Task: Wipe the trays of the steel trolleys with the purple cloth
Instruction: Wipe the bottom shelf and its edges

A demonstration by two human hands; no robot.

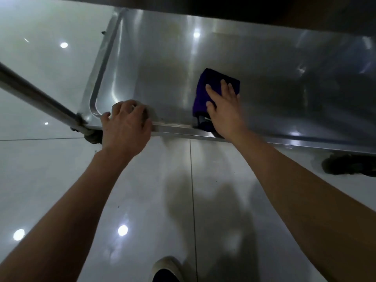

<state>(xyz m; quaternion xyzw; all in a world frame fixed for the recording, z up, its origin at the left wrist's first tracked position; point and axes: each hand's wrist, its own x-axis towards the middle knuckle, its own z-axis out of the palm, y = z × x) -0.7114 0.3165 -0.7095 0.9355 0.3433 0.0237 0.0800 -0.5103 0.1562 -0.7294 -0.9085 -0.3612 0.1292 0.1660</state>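
A low steel trolley tray [274, 64] fills the upper half of the view, shiny and reflective. The folded purple cloth [205, 86] lies flat on it near the front rim. My right hand [223, 106] presses on the cloth with straight, spread fingers. My left hand [126, 123] grips the tray's front rim near its left corner, fingers curled over the edge.
A steel trolley post [34, 96] slants from the left edge to the tray's front-left corner, above a caster [92, 137]. Another dark caster [350, 165] sits under the rim at right. A dark upper shelf [244, 9] overhangs. Glossy floor tiles and my shoe [166, 269] lie below.
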